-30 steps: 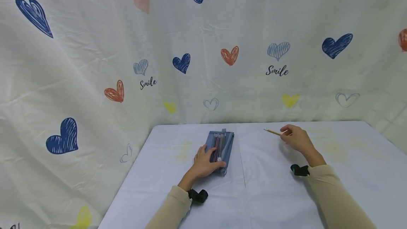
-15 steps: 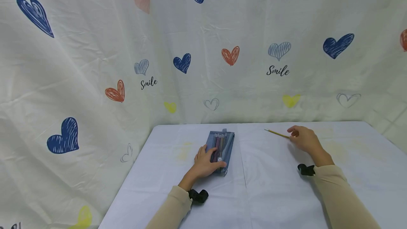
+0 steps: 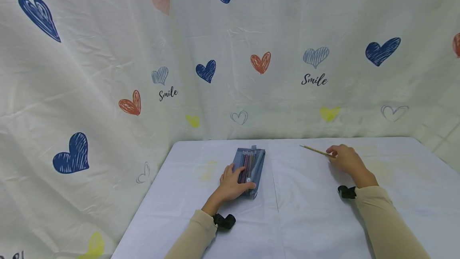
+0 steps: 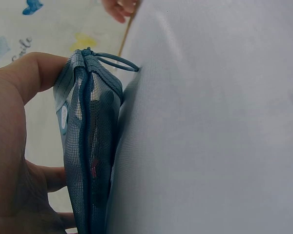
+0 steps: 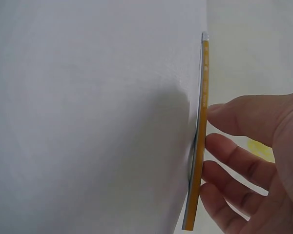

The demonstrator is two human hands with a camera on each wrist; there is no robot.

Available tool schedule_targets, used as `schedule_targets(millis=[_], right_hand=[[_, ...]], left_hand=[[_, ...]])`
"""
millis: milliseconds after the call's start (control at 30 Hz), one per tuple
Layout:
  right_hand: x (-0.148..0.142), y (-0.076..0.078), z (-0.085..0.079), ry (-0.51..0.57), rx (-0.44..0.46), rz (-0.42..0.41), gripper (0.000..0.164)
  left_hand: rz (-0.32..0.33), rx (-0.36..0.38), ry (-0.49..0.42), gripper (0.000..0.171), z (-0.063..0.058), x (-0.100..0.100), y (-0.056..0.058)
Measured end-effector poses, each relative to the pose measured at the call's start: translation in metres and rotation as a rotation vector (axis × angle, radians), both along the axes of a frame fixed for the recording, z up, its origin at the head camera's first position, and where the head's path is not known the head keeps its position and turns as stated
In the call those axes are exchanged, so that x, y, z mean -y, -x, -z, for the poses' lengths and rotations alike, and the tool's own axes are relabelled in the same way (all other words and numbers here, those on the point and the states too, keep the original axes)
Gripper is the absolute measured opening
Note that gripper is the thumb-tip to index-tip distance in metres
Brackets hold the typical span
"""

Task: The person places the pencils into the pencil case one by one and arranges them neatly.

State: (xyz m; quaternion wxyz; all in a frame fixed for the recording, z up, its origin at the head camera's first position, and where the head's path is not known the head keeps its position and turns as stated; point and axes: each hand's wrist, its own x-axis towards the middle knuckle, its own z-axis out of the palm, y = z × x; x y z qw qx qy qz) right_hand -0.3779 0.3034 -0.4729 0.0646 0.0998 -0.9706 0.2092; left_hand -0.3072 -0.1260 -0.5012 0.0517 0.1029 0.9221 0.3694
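Note:
My left hand point(image 3: 231, 185) grips a blue mesh pencil case point(image 3: 257, 167), its thumb near the lower end and fingers spread over the left side. Several slim pencils or pens point(image 3: 246, 167) show through the front. In the left wrist view, the case's zipper edge and a cord pull point(image 4: 118, 60) face the camera. Toward the back right, my right hand point(image 3: 347, 161) has its thumb and curled fingertips on a yellow pencil point(image 3: 312, 149), which slants left, close over the table. The right wrist view shows nearly the whole pencil point(image 5: 203, 112), silver end at the top.
A white cloth covers the table point(image 3: 298, 211). Just behind its far edge hangs a pale curtain point(image 3: 280, 103) printed with hearts and the word "Smile", and it continues along the left side. Each wrist carries a small black camera point(image 3: 224, 222).
My right hand has moved right along the pencil, toward its right end, uncovering more of it. The pencil itself has shifted only slightly. My left hand and the pencil case stay in place.

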Motion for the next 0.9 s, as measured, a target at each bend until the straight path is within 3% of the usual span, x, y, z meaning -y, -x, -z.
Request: schedule_targets(millis=[533,900], right_hand=[[0.004,0.001,0.005,0.005,0.089,-0.043,0.015],[0.01,-0.002,-0.001,-0.014,0.138,-0.027,0.014]], left_hand=[[-0.001,-0.005,0.002,0.084,0.0,0.001,0.001],[0.001,-0.003,0.002,0.085,0.001,0.001,0.001]])
